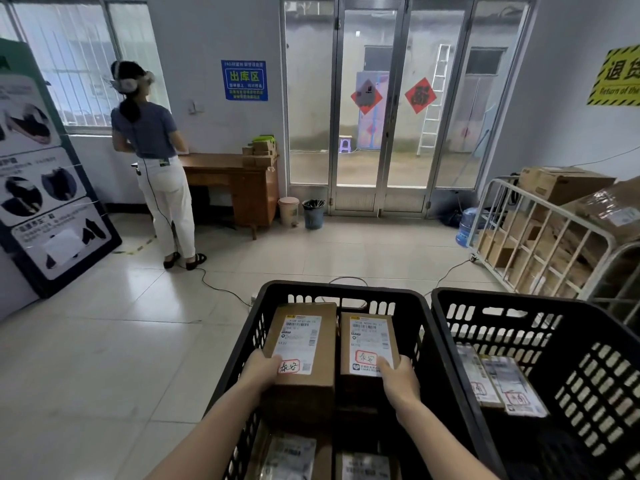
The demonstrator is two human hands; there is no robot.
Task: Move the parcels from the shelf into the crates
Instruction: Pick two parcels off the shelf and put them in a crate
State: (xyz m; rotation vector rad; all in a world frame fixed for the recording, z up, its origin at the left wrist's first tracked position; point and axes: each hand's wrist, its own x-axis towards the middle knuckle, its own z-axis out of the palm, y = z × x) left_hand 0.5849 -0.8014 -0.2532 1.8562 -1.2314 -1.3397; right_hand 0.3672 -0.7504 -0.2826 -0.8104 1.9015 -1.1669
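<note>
The left hand (261, 370) grasps the near end of the left box (304, 344), thumb on its label. The right hand (398, 379) grasps the right box (367, 341) the same way. Both boxes touch, inside the left crate (239, 362), above other parcels (294, 455) below the fingers. Right of the fingers, the right crate (519, 306) holds flat packets (498, 379).

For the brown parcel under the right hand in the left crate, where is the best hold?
Probably the near short end, from above on the person's side: the parcel lies flat, label up, with the neighbouring parcel close along its left edge and the crate wall beyond its far end. The right hand grips that near corner.
</note>
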